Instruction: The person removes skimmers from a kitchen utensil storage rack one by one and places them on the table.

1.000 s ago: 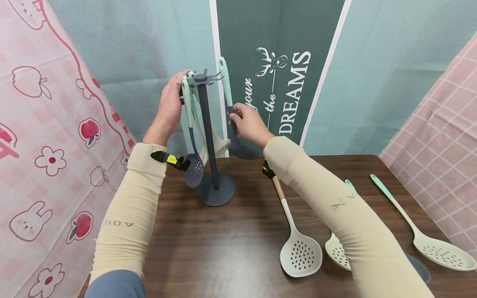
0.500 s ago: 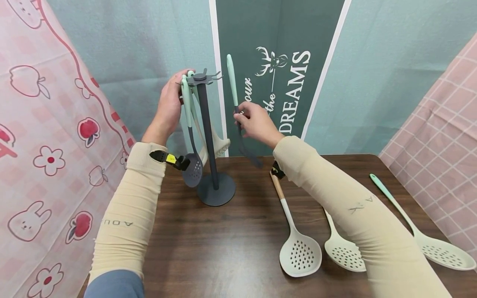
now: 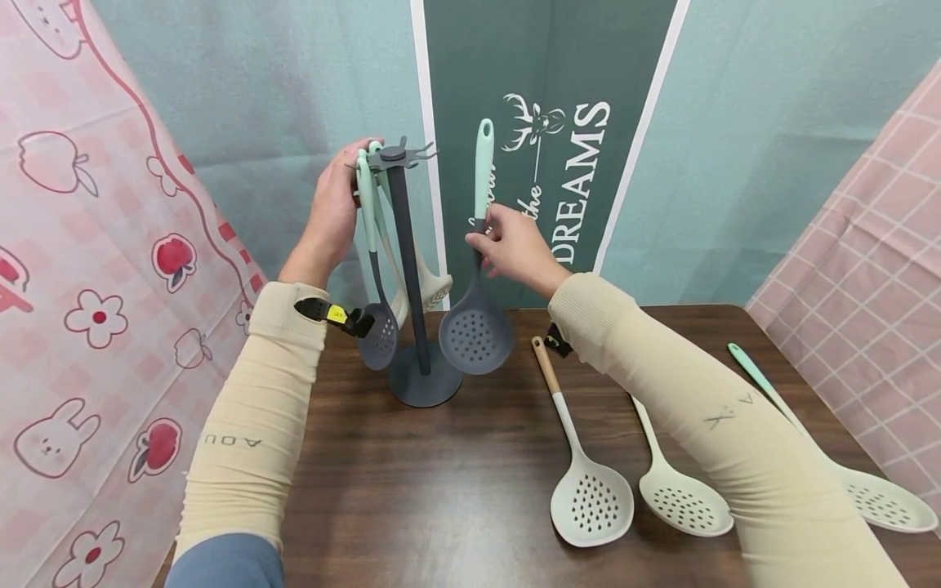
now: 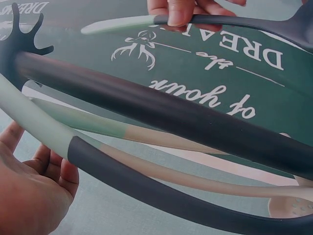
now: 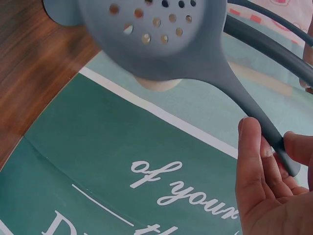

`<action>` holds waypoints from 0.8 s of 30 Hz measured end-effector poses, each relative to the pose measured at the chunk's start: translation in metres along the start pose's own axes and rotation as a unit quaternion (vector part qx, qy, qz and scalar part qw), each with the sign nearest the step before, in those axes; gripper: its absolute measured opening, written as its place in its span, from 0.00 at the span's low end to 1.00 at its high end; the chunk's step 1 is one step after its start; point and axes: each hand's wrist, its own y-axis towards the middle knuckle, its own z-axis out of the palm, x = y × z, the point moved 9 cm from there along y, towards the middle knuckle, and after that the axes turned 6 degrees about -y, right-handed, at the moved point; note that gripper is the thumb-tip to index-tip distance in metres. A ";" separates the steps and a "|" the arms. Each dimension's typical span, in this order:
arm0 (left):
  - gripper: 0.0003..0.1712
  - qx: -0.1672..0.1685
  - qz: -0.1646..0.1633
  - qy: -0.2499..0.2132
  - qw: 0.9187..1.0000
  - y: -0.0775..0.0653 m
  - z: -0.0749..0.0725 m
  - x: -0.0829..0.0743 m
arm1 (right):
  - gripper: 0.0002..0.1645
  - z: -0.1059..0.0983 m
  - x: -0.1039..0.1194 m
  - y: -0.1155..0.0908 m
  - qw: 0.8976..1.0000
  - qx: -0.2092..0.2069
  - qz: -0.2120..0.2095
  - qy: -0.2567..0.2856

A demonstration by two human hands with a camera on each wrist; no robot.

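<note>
My right hand [image 3: 518,249] pinches a dark grey skimmer [image 3: 476,331] by its neck. The skimmer hangs upright beside the rack, mint handle up and perforated head down, apart from the hooks. In the right wrist view, thumb and fingers press the grey neck [image 5: 247,100] from both sides. My left hand [image 3: 336,204] is at the top of the dark utensil rack [image 3: 412,269], right at the hanging mint handles. A grey slotted spoon [image 3: 379,336] and cream utensils [image 3: 436,290] hang there. In the left wrist view, the fingers [image 4: 68,176] lie partly hidden behind a mint handle [image 4: 41,120].
On the wooden table [image 3: 441,498] lie a white skimmer [image 3: 591,502] with a wooden handle, a cream slotted spoon [image 3: 684,502] and another slotted spoon [image 3: 889,500] with a mint handle. My right sleeve [image 3: 706,408] partly covers the last two. Curtains [image 3: 772,122] hang behind and at both sides.
The right hand has carried the grey skimmer rightward, away from the rack's hooks, and turned it so its perforated face shows. My left hand has stayed in place at the rack.
</note>
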 end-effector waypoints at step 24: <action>0.26 0.000 -0.003 -0.018 1.000 -0.002 0.001 0.000 | 0.11 0.038 -0.029 -0.037 0.990 0.117 0.073 -0.030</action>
